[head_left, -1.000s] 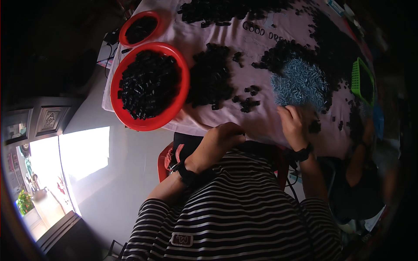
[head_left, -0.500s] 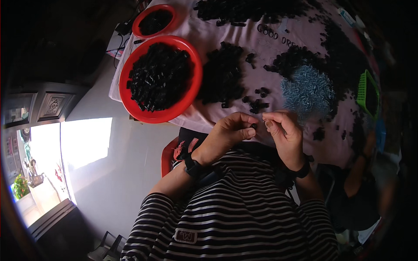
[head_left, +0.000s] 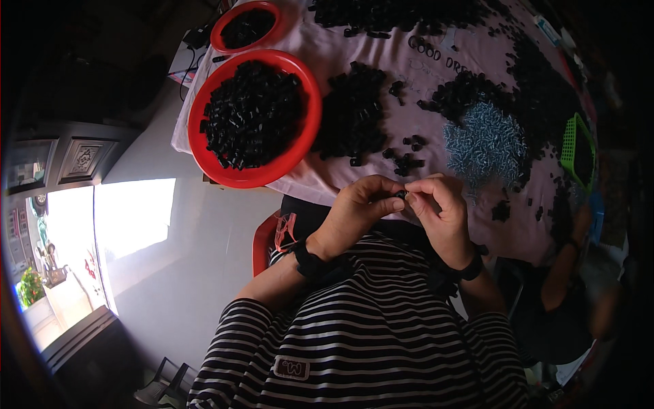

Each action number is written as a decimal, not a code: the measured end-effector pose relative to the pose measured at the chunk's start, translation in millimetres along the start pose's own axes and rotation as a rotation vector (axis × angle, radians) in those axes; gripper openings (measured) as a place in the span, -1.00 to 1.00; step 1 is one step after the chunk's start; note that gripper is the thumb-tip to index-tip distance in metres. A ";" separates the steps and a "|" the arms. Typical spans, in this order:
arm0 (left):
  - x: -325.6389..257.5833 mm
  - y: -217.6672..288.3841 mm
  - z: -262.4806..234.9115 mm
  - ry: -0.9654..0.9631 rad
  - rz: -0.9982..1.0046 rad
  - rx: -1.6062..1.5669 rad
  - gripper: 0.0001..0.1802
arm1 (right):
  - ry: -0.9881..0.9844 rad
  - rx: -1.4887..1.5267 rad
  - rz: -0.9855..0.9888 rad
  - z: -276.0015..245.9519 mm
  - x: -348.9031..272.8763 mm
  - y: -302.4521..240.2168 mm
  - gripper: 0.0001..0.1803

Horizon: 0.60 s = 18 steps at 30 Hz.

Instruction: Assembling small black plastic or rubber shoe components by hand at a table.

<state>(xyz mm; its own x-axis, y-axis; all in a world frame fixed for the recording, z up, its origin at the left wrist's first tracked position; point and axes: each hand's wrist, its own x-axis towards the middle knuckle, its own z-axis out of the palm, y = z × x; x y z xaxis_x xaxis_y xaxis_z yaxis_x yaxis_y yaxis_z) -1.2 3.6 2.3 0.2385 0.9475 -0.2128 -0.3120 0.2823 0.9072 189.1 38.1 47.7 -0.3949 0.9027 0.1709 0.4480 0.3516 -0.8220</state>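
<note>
Close to the table's near edge, my left hand pinches a small black plastic piece between thumb and fingertips. My right hand is closed in a pinch against that same piece, fingertips meeting those of the left. A thin silvery screw showed in its pinch a moment earlier; now the fingers mostly hide it. Beyond the right hand lies a heap of small silvery screws. Several loose black pieces lie just past my fingertips, with a larger pile of black pieces farther left.
A big red basin full of black pieces stands at the left, a smaller red basin behind it. More black pieces cover the pink cloth. A green basket and another person's arm are at the right.
My right hand has moved slightly left, bringing its pinched fingertips from a small gap away onto the black piece in my left hand. The left hand keeps its pinch.
</note>
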 end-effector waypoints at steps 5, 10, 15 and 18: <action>1.3 0.1 0.1 0.008 -0.042 -0.034 -0.70 | 0.003 0.067 -0.025 1.0 -1.9 0.8 -0.78; 1.5 -2.1 -3.5 -0.002 -0.055 -0.060 -0.69 | -0.048 0.055 -0.048 -0.5 1.5 0.9 -0.75; 2.3 -5.4 -6.9 0.001 -0.107 -0.115 -0.69 | -0.034 -0.088 -0.136 0.0 6.2 3.5 -0.73; 3.4 -2.1 -5.2 -0.043 -0.088 -0.130 -0.70 | -0.006 -0.087 -0.093 3.1 7.1 5.8 -0.72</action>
<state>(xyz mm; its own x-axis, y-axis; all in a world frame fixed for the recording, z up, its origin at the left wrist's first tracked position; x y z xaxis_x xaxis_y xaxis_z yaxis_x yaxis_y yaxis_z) -4.5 7.1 -2.2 0.3081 0.9119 -0.2711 -0.4039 0.3834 0.8306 186.4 45.8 42.5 -0.4431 0.8636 0.2407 0.4766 0.4543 -0.7527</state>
